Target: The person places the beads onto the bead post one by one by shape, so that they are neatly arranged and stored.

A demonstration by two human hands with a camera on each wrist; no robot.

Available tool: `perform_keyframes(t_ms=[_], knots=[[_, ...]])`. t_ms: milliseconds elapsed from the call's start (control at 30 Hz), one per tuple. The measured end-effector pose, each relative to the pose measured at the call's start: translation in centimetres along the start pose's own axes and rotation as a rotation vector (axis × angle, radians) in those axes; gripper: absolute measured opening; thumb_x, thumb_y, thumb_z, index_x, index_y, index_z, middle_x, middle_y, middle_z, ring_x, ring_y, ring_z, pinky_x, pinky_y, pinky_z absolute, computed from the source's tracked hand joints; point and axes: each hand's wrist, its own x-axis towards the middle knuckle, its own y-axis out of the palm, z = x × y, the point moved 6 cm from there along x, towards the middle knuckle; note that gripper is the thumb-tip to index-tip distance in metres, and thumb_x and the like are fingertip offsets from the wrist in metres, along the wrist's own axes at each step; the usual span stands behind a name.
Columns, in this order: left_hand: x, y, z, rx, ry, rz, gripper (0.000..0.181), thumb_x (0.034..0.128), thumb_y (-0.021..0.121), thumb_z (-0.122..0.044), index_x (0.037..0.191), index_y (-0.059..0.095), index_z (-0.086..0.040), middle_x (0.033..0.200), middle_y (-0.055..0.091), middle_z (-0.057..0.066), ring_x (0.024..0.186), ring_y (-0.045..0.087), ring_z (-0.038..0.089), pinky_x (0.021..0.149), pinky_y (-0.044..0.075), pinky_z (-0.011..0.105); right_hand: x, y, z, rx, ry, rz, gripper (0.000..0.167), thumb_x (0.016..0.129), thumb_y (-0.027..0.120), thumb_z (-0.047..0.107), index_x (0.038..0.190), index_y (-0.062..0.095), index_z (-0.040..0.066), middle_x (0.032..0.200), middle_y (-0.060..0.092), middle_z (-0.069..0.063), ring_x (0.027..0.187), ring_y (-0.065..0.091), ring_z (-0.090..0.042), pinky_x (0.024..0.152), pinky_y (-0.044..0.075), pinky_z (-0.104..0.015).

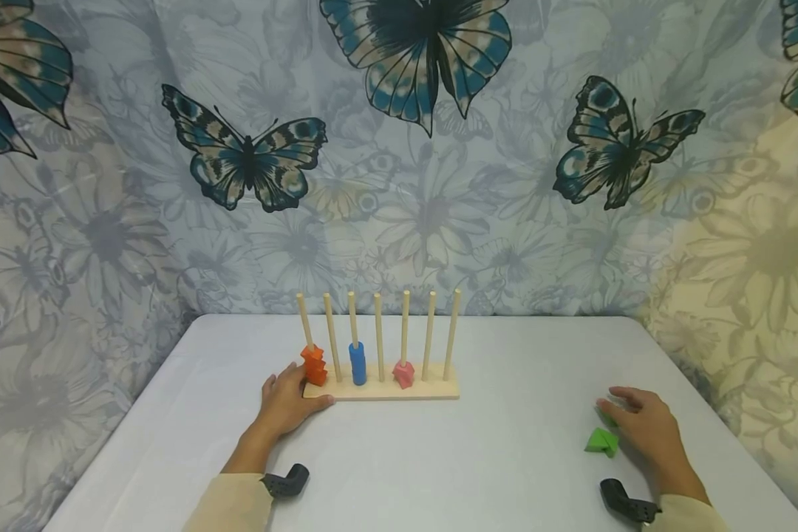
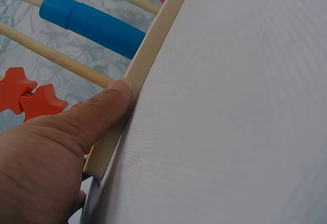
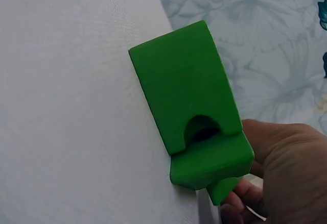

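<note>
My left hand (image 1: 284,405) grips the left end of a wooden peg board (image 1: 392,394), its thumb along the front edge and its other fingers at the far side. Orange star beads (image 1: 315,366) are stacked on the leftmost peg beside that hand. Blue cylinder beads (image 2: 94,25) fill the lower part of the third peg, and pink star beads (image 1: 404,374) sit on the fifth. At the right, my right hand (image 1: 650,428) is beside green wedge-like blocks (image 1: 602,442). Its thumb and index finger stand apart, with another green block (image 1: 609,420) partly hidden under them.
A white tabletop (image 1: 465,473) spreads between the hands. Behind it hangs a butterfly-patterned cloth (image 1: 439,222). The board's thin upright pegs (image 1: 428,332) rise well above the beads. Dark devices (image 1: 628,502) are worn at both wrists.
</note>
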Motion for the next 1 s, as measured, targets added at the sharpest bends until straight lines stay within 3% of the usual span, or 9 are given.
perform_keyframes(t_ms=[367,667,767,867,1000], knots=[[-0.1,-0.2,0.1,0.001,-0.012,0.010,0.082,0.0749,0.080,-0.046,0.137,0.051,-0.001,0.138,0.049,0.022,0.137,0.028,0.040,0.109,0.003,0.059,-0.6,-0.5,0.3,-0.142,-0.064,-0.038,0.068,0.089,0.064,0.050,0.114,0.059,-0.012,0.118,0.047,-0.042,0.108,0.043,-0.059,0.085,0.037,-0.067],[0.0,-0.1,-0.1,0.013,-0.013,0.009,0.079,0.0752,0.080,-0.045,0.135,0.052,-0.001,0.138,0.049,0.023,0.137,0.028,0.041,0.109,0.003,0.059,-1.1,-1.0,0.2,-0.124,0.007,-0.136,0.051,0.093,0.062,0.035,0.115,0.058,-0.010,0.115,0.053,-0.038,0.106,0.047,-0.057,0.085,0.038,-0.066],[0.0,-0.1,-0.1,0.016,-0.010,0.008,0.080,0.0751,0.080,-0.046,0.135,0.052,-0.001,0.138,0.049,0.023,0.137,0.028,0.041,0.108,0.003,0.060,-1.3,-1.4,0.3,-0.086,0.003,-0.195,0.048,0.096,0.058,0.034,0.118,0.057,-0.009,0.113,0.057,-0.035,0.100,0.054,-0.053,0.077,0.044,-0.061],[0.0,-0.1,-0.1,0.011,-0.011,0.005,0.081,0.0750,0.080,-0.045,0.135,0.052,0.000,0.138,0.049,0.023,0.136,0.028,0.041,0.108,0.004,0.060,-1.5,-1.8,0.7,-0.042,-0.009,-0.259,0.045,0.097,0.058,0.032,0.119,0.057,-0.007,0.110,0.061,-0.032,0.093,0.062,-0.047,0.065,0.050,-0.048],[-0.1,-0.1,-0.2,0.006,-0.013,0.004,0.081,0.0749,0.080,-0.046,0.135,0.052,0.000,0.138,0.049,0.023,0.137,0.028,0.041,0.108,0.004,0.060,-1.7,-2.8,2.0,-0.018,-0.048,-0.320,0.044,0.094,0.064,0.030,0.118,0.060,-0.007,0.103,0.065,-0.029,0.079,0.066,-0.031,0.057,0.045,-0.030]])
